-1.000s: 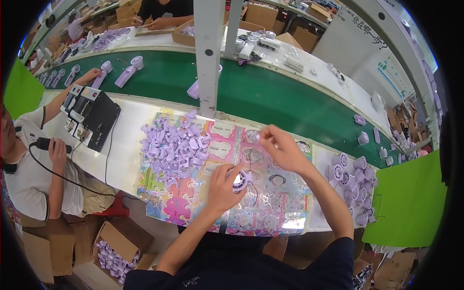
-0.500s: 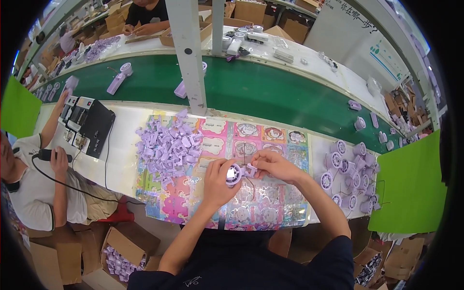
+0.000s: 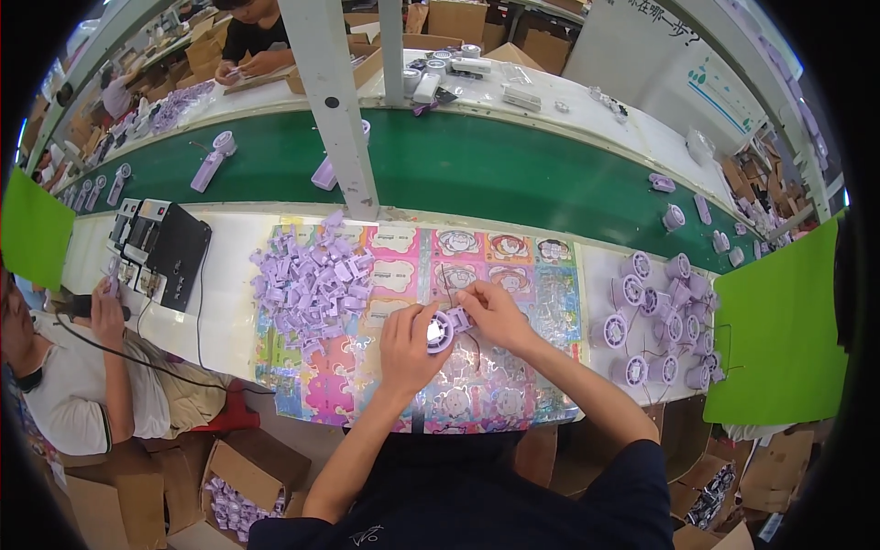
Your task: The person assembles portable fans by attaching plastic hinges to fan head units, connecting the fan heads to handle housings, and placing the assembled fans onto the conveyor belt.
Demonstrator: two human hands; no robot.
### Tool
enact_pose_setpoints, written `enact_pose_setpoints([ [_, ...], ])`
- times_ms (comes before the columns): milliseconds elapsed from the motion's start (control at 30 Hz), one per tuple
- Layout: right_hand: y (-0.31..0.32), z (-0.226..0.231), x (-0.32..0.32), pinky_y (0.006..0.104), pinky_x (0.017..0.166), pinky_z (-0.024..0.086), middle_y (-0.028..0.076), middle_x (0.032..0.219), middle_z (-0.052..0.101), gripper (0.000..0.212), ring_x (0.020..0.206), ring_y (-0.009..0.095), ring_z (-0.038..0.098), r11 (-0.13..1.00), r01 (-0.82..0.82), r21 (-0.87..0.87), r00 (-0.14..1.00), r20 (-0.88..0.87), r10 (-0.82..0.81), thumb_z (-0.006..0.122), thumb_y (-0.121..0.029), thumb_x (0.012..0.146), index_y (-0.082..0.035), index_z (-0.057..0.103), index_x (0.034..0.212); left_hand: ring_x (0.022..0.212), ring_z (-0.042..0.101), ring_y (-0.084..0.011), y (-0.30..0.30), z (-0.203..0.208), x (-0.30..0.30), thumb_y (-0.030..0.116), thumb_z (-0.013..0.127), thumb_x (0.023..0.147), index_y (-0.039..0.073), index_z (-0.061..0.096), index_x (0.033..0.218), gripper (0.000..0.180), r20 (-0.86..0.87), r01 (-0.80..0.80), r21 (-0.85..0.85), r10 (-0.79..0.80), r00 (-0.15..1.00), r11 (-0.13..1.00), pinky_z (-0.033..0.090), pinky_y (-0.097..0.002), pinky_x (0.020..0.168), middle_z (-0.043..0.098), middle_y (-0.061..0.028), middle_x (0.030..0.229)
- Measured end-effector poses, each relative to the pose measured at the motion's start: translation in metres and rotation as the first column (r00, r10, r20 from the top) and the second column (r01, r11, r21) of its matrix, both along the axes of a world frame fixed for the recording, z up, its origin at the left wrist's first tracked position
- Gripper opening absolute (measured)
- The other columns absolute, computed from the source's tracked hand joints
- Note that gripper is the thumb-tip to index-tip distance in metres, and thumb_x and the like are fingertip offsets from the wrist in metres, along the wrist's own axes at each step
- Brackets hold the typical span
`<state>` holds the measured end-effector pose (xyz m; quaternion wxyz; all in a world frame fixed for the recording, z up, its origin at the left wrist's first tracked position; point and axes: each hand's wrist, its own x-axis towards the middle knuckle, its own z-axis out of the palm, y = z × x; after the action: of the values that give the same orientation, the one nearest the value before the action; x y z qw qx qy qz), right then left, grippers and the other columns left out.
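Observation:
Over the colourful printed mat, my left hand [image 3: 408, 346] is closed round a round lilac fan head [image 3: 442, 334] with dark wires. My right hand [image 3: 496, 317] pinches a small lilac plastic bracket [image 3: 459, 319] against the fan head's right side. One thin wire rises above the bracket and another hangs below it. Left of my hands lies a heap of similar lilac brackets [image 3: 316, 284]. At the right, several lilac fan heads [image 3: 634, 370] with wires stand grouped on the white table.
A green conveyor belt [image 3: 477, 170] runs behind the table, carrying lilac fan parts. A metal post [image 3: 335, 110] rises before it. A black machine [image 3: 158, 252] stands left, beside a seated co-worker [image 3: 69, 385]. Green panels [image 3: 779, 321] flank the table; cardboard boxes [image 3: 252, 467] sit below.
The bracket has come closer against the fan head, and my right fingers have moved in with it. The left co-worker's arm has drawn back from the belt, where a lilac fan now lies.

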<state>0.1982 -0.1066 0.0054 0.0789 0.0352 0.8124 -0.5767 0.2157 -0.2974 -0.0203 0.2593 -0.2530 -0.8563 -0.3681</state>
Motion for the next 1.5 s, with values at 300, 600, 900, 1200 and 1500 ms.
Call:
enact_pose_setpoints([
  [300,-0.026,-0.01,0.016,0.0461,0.069,0.049,0.024,0.085,0.066,0.025,0.08,0.039,0.066,0.947,0.163,0.277,0.941,-0.332,-0.065,0.057,-0.02,0.103,0.004,0.063,0.096,0.095,0.061,-0.0347,-0.001,0.0,0.007,0.026,0.095,0.06,0.004,0.062,0.116,0.068,-0.042,0.014,0.002,-0.014,0.999,1.0,0.051,-0.0438,0.08,0.06,-0.0143,0.108],
  [600,-0.036,-0.002,0.024,0.0385,0.061,0.052,0.019,0.083,0.07,0.016,0.071,0.034,0.068,0.981,0.165,0.103,0.918,-0.379,-0.115,0.064,-0.016,0.099,0.0,0.067,0.099,0.094,0.061,-0.0353,-0.004,0.008,0.008,0.023,0.092,0.067,0.004,0.058,0.117,0.063,-0.088,0.014,0.123,-0.003,0.996,0.992,0.052,-0.0422,0.079,0.058,-0.0156,0.117],
  [900,-0.054,0.014,0.026,0.0348,0.06,0.054,0.013,0.082,0.07,0.024,0.067,0.025,0.069,0.964,0.05,0.26,0.828,-0.55,0.105,0.077,-0.02,0.091,-0.001,0.065,0.1,0.098,0.06,-0.0108,-0.031,-0.009,-0.001,0.006,0.063,0.093,-0.001,0.058,0.116,0.024,0.479,0.054,0.798,-0.687,0.547,0.6,0.047,-0.0257,0.086,0.065,-0.0054,0.104],
  [1200,-0.036,0.019,0.032,0.026,0.077,0.054,0.007,0.097,0.068,0.027,0.085,0.011,0.066,0.957,-0.153,-0.247,0.98,-0.16,0.116,0.072,-0.009,0.094,0.002,0.061,0.117,0.093,0.059,-0.0086,-0.029,-0.009,-0.004,0.005,0.063,0.097,0.0,0.063,0.105,0.01,0.439,-0.052,0.854,-0.664,0.606,0.517,0.047,-0.0246,0.083,0.066,-0.0028,0.101],
  [1500,-0.049,-0.008,0.041,0.0246,0.075,0.051,0.003,0.097,0.066,0.025,0.082,0.008,0.06,0.932,-0.051,-0.359,0.995,-0.097,0.017,0.067,-0.005,0.096,0.0,0.061,0.12,0.084,0.056,-0.0064,-0.035,-0.006,-0.008,0.004,0.065,0.096,0.0,0.061,0.093,0.006,0.47,-0.043,0.838,-0.68,0.563,0.544,0.045,-0.0229,0.077,0.063,-0.0008,0.092],
])
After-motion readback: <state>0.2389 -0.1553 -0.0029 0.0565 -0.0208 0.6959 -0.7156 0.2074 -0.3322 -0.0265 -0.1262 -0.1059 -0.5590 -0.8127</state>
